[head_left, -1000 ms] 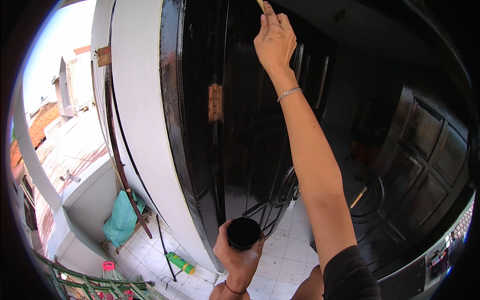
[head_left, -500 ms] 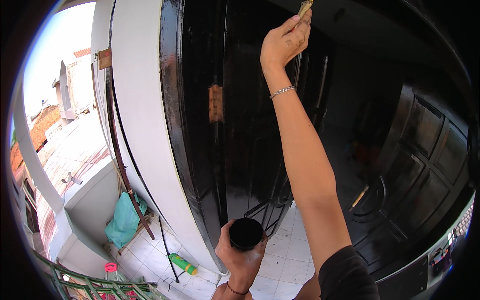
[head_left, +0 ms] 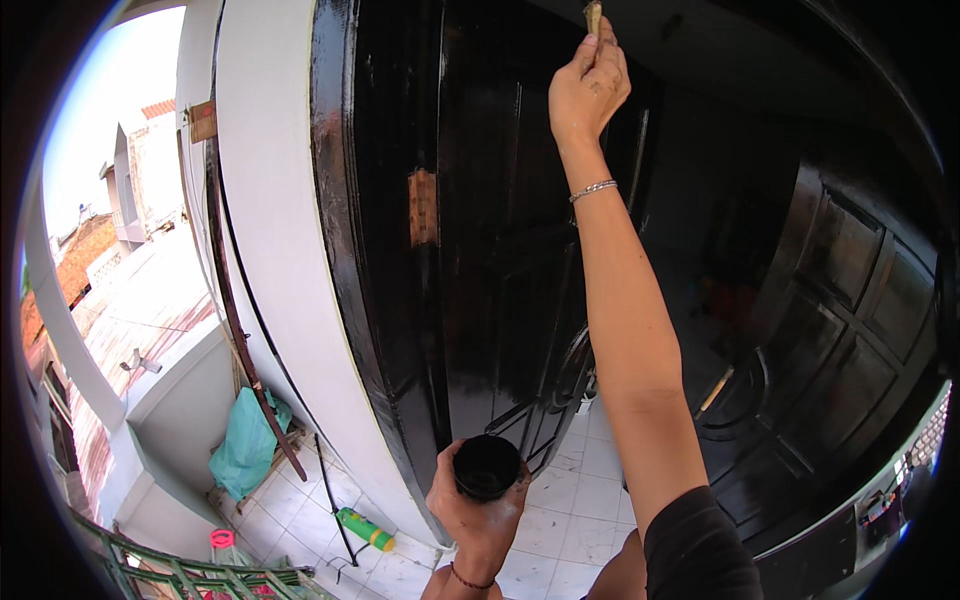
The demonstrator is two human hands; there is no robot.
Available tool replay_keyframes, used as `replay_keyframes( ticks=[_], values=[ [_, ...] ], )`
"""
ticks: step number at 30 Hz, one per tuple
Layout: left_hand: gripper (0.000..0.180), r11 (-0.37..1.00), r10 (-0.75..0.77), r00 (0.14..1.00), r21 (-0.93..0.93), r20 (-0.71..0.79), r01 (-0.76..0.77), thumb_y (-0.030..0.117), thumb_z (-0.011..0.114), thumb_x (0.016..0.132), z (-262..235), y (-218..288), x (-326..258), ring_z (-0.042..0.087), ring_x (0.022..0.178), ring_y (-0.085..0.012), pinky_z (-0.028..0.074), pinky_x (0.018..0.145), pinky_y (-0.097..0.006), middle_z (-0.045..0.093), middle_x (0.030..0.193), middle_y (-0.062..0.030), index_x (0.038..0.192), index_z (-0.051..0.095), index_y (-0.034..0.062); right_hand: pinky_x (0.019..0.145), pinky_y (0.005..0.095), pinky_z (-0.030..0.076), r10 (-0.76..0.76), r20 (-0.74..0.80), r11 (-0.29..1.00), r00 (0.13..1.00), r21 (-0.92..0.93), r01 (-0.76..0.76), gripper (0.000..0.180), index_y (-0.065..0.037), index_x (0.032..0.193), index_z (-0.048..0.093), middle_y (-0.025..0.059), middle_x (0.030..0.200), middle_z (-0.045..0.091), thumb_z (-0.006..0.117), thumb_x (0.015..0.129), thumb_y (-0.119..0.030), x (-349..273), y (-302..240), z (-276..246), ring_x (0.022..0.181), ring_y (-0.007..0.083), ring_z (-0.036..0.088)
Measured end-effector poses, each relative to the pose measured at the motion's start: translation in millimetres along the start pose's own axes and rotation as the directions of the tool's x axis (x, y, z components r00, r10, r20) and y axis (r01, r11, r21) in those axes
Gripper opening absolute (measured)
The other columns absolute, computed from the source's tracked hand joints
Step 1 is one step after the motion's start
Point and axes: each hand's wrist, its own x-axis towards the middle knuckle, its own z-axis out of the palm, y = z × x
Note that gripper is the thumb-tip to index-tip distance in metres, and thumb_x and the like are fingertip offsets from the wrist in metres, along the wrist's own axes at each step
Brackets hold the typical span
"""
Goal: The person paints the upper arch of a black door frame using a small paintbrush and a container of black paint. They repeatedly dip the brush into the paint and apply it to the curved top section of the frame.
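Note:
My left hand [head_left: 476, 522] is wrapped round a small round black cup [head_left: 487, 468], held upright low in front of the door's lower part. Its inside is dark, so I cannot make out what it contains. High above, at the top edge, my right hand [head_left: 590, 95] grips what looks like a paintbrush [head_left: 593, 18] by its pale wooden handle. The picture's edge cuts off or darkens the brush's upper end. Behind my raised arm stands a glossy black panelled door [head_left: 490, 230], with a bare brown hinge patch [head_left: 422, 208] near its frame.
A second dark door leaf [head_left: 840, 290] with a pale handle [head_left: 716, 390] is at the right. A white wall [head_left: 275, 200] borders the frame. On the tiled floor at left are a teal bag [head_left: 245, 440], a green bottle [head_left: 366, 528] and a green railing [head_left: 190, 575].
My right hand and the brush have shifted slightly right, and the hand sits a little lower in view. The cup stays in my left hand, nearly where it was.

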Motion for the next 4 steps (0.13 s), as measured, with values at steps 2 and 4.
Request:
replay_keyframes(
  ticks=[2, 4],
  values=[
    [0.051, 1.0, 0.006, 1.0, 0.006, -0.002, -0.006, 0.008, 0.091, 0.068, -0.7, -0.3, 1.1, 0.074, 0.078, -0.0208, 0.058, 0.077, -0.031, 0.075, 0.087, -0.0115, 0.109, 0.063, 0.0013, 0.086, 0.0388, 0.056, -0.03, -0.066, 0.993, 0.997, -0.119, 0.022, 0.034, 0.008, 0.132, 0.064, 0.0194, 0.111, 0.073, 0.051, 0.107, -0.012, 17.6, 8.3, -24.9, 0.099, 0.0326, 0.07],
    [0.057, 1.0, -0.011, 0.999, 0.021, 0.03, 0.01, 0.009, 0.092, 0.066, -1.2, -3.8, 0.8, 0.076, 0.083, -0.0277, 0.059, 0.08, -0.034, 0.075, 0.091, -0.014, 0.113, 0.062, 0.0007, 0.093, 0.0376, 0.056, 0.12, -0.212, 0.99, 0.97, -0.05, -0.134, 0.037, 0.008, 0.136, 0.061, 0.0211, 0.121, 0.071, 0.05, 0.108, -0.012, 23.1, 8.7, -38.9, 0.109, 0.034, 0.069]
  ],
)
